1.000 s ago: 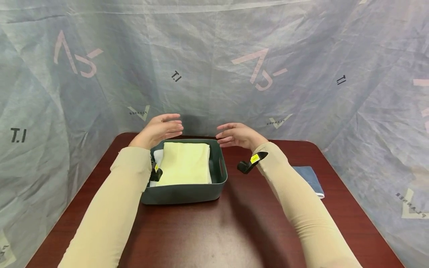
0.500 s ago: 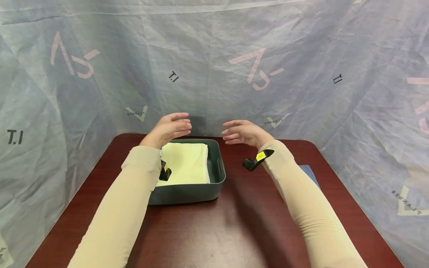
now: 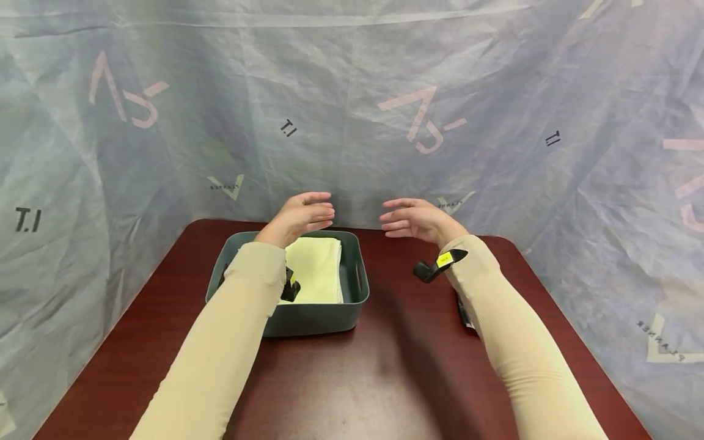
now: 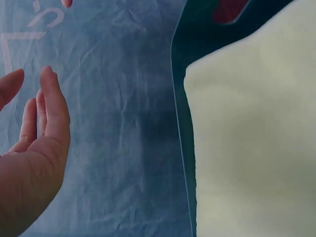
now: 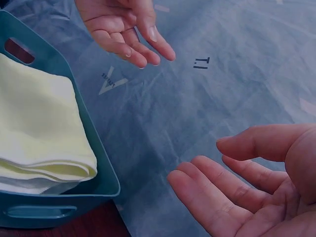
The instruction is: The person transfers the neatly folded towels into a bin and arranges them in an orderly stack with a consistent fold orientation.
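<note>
- Basket (image 3: 310, 319), at eleven o'clock on the table (image 3: 341, 379): probably light, stiff; best held by its three-o'clock slot (image 3: 359, 277).
- Left hand (image 3: 297, 218), near the basket's twelve o'clock: fingers relaxed, gripping nothing.
- Yellow cloth (image 3: 318, 269), folded in the basket: likely soft, light; pinch a folded edge.
- Right hand (image 3: 420, 221), toward two o'clock: fingers relaxed, empty.

Glossy red-brown table (image 3: 352, 385), grey-green bin (image 3: 316, 320) on it, mostly hidden dark item (image 3: 463, 312) farther right
</note>
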### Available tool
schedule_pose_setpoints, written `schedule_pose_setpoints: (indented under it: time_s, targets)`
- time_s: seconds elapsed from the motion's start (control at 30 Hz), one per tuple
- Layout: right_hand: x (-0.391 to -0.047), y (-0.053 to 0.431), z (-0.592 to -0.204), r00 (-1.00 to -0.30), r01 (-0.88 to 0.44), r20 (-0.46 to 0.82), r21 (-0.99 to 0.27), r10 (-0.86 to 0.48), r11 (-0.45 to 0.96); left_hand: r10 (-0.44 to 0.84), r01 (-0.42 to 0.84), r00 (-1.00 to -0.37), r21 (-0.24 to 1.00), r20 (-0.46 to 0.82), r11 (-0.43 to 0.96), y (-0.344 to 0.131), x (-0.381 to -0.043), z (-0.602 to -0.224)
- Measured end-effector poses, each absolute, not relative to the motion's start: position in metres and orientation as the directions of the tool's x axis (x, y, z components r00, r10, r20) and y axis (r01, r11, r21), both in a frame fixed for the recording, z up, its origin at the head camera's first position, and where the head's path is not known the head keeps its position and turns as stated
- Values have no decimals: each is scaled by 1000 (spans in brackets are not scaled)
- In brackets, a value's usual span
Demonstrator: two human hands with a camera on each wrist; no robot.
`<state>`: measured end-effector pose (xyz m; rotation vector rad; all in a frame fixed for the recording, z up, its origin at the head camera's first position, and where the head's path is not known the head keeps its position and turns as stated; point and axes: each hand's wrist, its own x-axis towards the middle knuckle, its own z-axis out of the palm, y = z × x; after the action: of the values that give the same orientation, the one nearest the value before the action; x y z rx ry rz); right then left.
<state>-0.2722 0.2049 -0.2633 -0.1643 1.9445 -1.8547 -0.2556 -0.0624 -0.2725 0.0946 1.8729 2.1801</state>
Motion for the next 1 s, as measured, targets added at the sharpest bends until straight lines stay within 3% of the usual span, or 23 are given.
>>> schedule_pose_setpoints:
  time_s: [1.0]
  targets:
    - [-272,240,-265,-903,207,-229,-973,-364,100,269,-155,-957,976,-110,-154,-1,-250,-284]
